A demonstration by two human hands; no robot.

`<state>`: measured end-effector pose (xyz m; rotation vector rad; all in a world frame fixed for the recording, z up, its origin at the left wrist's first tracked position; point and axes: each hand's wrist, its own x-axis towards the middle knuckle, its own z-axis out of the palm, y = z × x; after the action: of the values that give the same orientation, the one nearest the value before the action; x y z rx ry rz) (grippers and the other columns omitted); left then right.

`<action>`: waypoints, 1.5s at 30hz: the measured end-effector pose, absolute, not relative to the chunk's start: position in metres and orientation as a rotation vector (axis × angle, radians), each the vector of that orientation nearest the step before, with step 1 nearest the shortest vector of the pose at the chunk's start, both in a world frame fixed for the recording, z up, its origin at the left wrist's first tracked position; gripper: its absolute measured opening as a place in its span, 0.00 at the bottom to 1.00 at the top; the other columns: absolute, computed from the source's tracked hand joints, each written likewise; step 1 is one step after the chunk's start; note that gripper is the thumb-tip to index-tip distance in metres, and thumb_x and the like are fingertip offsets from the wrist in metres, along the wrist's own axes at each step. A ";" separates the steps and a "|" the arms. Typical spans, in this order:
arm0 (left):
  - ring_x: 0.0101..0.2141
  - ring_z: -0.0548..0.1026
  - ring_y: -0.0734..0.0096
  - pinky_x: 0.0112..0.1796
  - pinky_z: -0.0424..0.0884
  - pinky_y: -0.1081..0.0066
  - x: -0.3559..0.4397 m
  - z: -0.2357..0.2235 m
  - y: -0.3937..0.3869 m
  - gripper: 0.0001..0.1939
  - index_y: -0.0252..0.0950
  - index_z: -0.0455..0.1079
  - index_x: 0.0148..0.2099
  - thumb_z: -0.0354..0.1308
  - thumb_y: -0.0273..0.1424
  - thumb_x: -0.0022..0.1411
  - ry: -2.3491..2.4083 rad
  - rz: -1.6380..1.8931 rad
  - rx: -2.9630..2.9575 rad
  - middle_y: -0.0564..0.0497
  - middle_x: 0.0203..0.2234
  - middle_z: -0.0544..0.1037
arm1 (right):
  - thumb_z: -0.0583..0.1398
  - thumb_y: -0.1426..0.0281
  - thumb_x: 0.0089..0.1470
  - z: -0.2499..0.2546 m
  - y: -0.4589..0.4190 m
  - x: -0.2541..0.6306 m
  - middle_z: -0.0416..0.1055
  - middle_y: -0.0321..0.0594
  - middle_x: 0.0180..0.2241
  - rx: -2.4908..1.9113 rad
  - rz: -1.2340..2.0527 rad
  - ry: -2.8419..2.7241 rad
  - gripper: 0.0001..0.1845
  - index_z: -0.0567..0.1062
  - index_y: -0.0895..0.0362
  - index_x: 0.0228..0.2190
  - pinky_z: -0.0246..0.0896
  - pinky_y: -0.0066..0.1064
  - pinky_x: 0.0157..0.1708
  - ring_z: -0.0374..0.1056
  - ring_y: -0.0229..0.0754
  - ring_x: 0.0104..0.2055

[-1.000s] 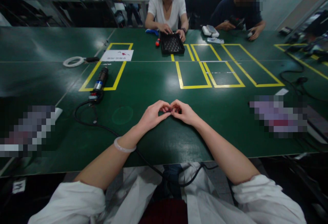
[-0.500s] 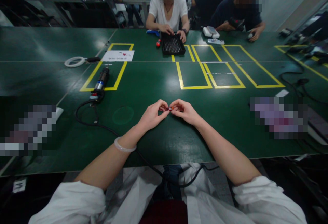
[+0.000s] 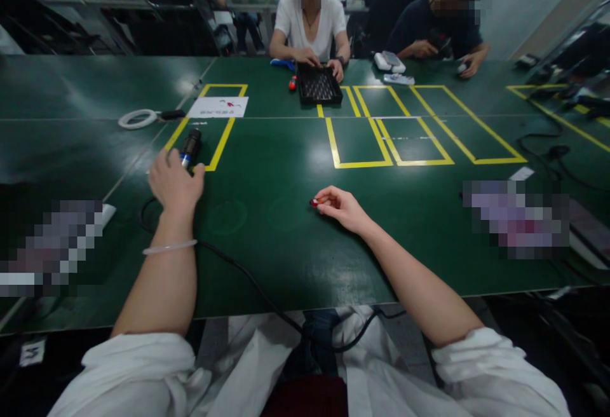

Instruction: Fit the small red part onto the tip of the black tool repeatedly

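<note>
My left hand (image 3: 176, 178) is over a black corded cylinder-shaped tool (image 3: 191, 145) with a blue and silver band. Its thumb is apart from the fingers, and the tool's black end sticks out beyond them; the lower part of the tool is hidden under the hand. In front of me, my right hand (image 3: 344, 208) is closed in a pinch just above the green table. Between its fingertips is a small red piece (image 3: 314, 202) with a pale spot and some orange beside it, too small to name.
The tool's black cable (image 3: 238, 263) runs across the table (image 3: 267, 264) and over its front edge. A printed white sheet (image 3: 218, 107) and a white cable coil (image 3: 138, 119) lie farther left. Opposite, a person in white handles a black tray (image 3: 320, 94). Yellow tape marks rectangles.
My left hand has let go of the small red piece and moved left to the corded tool. My right hand stays in place, still pinching the piece.
</note>
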<state>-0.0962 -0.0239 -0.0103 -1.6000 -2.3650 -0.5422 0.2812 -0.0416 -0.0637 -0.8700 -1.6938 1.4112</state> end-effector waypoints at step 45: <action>0.50 0.69 0.51 0.43 0.73 0.60 0.104 -0.031 -0.074 0.40 0.37 0.50 0.70 0.59 0.38 0.59 -2.018 -0.542 -2.612 0.39 0.53 0.63 | 0.60 0.75 0.51 -0.063 -0.043 0.283 0.66 0.34 0.30 -0.987 0.825 -1.990 0.05 0.69 0.56 0.32 0.58 0.28 0.32 0.62 0.36 0.29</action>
<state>0.1035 -0.0742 -0.0315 -2.6121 -2.0176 -0.5420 0.2828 -0.0432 -0.0632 -0.9871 -1.9903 0.8251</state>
